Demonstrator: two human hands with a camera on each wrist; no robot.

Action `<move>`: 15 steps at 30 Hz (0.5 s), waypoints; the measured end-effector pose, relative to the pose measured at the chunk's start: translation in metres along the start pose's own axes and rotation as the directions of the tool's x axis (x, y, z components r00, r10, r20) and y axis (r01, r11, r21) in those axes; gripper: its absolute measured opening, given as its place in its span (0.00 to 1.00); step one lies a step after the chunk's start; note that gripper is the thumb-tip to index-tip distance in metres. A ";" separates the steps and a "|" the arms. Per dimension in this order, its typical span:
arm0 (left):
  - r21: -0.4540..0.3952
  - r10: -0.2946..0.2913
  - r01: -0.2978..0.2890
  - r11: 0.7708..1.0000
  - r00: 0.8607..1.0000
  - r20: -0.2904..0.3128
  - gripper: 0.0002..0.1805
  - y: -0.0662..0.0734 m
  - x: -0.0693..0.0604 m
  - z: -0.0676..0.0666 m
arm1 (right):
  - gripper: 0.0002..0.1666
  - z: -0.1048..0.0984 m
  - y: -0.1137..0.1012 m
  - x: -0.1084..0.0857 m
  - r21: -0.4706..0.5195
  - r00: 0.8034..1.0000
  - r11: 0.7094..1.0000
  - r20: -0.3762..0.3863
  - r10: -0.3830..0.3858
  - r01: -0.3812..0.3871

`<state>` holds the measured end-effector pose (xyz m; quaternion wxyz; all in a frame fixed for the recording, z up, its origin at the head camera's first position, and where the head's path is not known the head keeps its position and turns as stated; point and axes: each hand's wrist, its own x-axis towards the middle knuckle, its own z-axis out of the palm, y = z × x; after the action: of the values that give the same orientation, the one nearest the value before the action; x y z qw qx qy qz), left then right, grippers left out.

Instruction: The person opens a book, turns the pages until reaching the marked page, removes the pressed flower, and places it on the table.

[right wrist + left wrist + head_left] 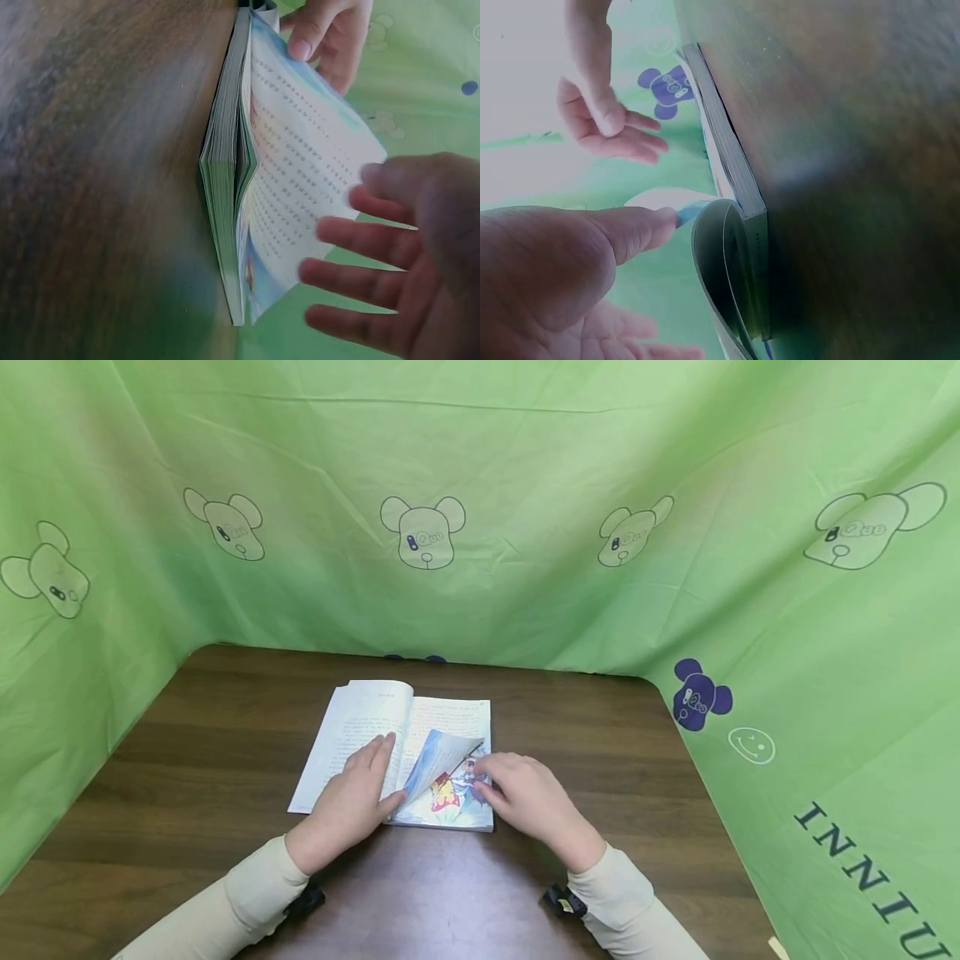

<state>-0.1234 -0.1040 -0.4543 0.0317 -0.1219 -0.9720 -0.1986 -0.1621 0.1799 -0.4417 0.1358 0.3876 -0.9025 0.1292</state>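
Observation:
An open book (450, 710) lies on the table, with printed text on its pages. One leaf (438, 756) on the right side stands curled up, baring a colourful picture (453, 793) beneath. My left hand (352, 797) lies over the left page, fingers straight, its thumb (649, 227) touching the leaf near the spine. At the book's right edge is my right hand (528, 793), fingers spread and loosely bent. In the right wrist view its thumb (390, 180) is by the raised leaf's outer edge; whether they touch I cannot tell.
The brown wooden table (600, 735) extends around the book. A green curtain (525, 610) with bear-head prints hangs behind and along both sides. Dark wrist devices (564, 900) sit at both sleeves. A small pale object (778, 948) shows at the table's lower right edge.

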 end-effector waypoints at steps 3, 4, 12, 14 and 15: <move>-0.005 0.007 -0.007 1.000 0.999 -0.050 0.56 -0.002 0.001 0.001 | 0.15 0.002 -0.001 -0.002 0.015 0.992 1.000 0.121 -0.024 0.022; -0.003 0.011 -0.012 1.000 0.998 -0.066 0.58 -0.002 0.001 0.001 | 0.16 0.003 -0.001 -0.003 0.018 0.986 0.999 0.161 -0.035 0.032; 0.010 0.043 -0.042 0.999 0.989 -0.140 0.62 -0.003 0.002 0.002 | 0.24 0.006 0.000 -0.010 0.033 0.929 0.998 0.364 -0.066 0.057; 0.009 0.047 -0.046 0.999 0.988 -0.149 0.62 -0.003 0.002 0.001 | 0.24 0.005 0.000 -0.010 0.033 0.926 0.998 0.373 -0.063 0.055; 0.009 0.047 -0.046 0.999 0.988 -0.150 0.62 -0.004 0.002 0.001 | 0.25 0.005 0.000 -0.010 0.033 0.925 0.998 0.376 -0.062 0.054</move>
<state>-0.1259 -0.1063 -0.4567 0.1096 -0.1292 -0.9643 -0.2035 -0.1557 0.1848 -0.4496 -0.0403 0.4331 -0.8985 0.0584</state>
